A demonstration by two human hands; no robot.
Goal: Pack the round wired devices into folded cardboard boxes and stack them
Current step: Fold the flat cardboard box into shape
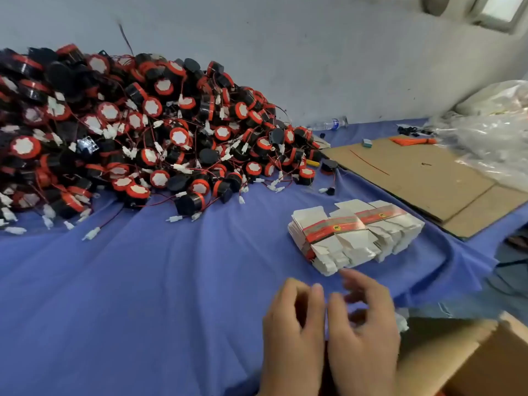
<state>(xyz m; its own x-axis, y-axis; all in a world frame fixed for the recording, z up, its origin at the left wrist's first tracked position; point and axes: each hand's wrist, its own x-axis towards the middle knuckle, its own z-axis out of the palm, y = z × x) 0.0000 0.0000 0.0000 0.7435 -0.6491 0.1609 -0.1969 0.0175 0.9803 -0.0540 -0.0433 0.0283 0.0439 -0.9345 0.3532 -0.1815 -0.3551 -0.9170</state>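
Fingers [317,292] of both hands — left hand [291,332], right hand [364,330] — curl loosely apart, empty, near the banded bundle of flat white cardboard boxes [354,230]. Nothing is packed yet — next comes freeing one box, then fetching from the heap of round black-and-red wired devices [128,130] opposite.

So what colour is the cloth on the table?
Blue, a plain periwinkle shade with no pattern, seen in the head view.
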